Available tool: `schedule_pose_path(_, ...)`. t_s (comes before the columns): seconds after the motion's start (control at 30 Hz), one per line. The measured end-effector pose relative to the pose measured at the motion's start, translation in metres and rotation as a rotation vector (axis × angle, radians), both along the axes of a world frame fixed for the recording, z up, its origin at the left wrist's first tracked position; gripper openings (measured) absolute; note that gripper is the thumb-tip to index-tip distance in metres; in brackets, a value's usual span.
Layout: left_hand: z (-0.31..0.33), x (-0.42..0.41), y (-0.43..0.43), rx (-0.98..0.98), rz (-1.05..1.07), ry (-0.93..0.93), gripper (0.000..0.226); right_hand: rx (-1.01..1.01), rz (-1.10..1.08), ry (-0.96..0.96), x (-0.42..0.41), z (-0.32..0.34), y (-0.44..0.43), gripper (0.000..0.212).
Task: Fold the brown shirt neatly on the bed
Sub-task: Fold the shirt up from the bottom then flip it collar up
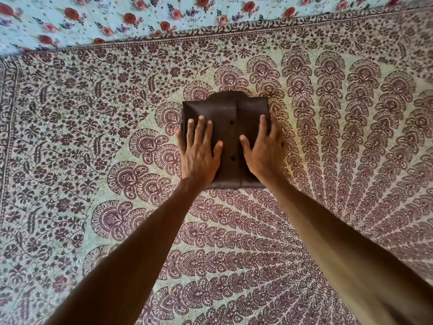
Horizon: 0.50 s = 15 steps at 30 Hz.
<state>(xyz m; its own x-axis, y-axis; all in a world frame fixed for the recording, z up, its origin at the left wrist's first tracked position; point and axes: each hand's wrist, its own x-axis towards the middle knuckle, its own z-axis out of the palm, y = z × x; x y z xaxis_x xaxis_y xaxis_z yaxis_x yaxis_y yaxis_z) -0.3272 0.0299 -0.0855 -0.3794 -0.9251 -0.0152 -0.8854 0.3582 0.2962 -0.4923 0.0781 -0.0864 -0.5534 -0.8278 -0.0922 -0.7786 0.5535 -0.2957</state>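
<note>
The brown shirt (230, 111) lies in the middle of the bed as a compact folded rectangle, button placket facing up and collar at the far end. My left hand (199, 152) rests flat on its left half with fingers spread. On the right half, my right hand (264, 152) presses flat too, its fingers reaching the shirt's right edge. Neither hand grips the cloth.
The bed is covered by a cream sheet (93, 137) printed with maroon paisley and flower patterns. Beyond its far border lies a light blue fabric with red roses (93, 17).
</note>
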Motion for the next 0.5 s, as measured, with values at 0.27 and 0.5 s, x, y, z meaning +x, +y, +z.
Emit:
schedule_pose_path(0.27,-0.017,0.008,0.043,0.138,-0.081,0.033,0.069,-0.033,-0.402,-0.482,-0.014,0.012,0.006,0.061)
schedule_pose_path(0.5,0.018,0.005,0.026,0.371,-0.050,0.168,0.065,-0.061,-0.267,-0.801,-0.023,0.053,0.006,0.030)
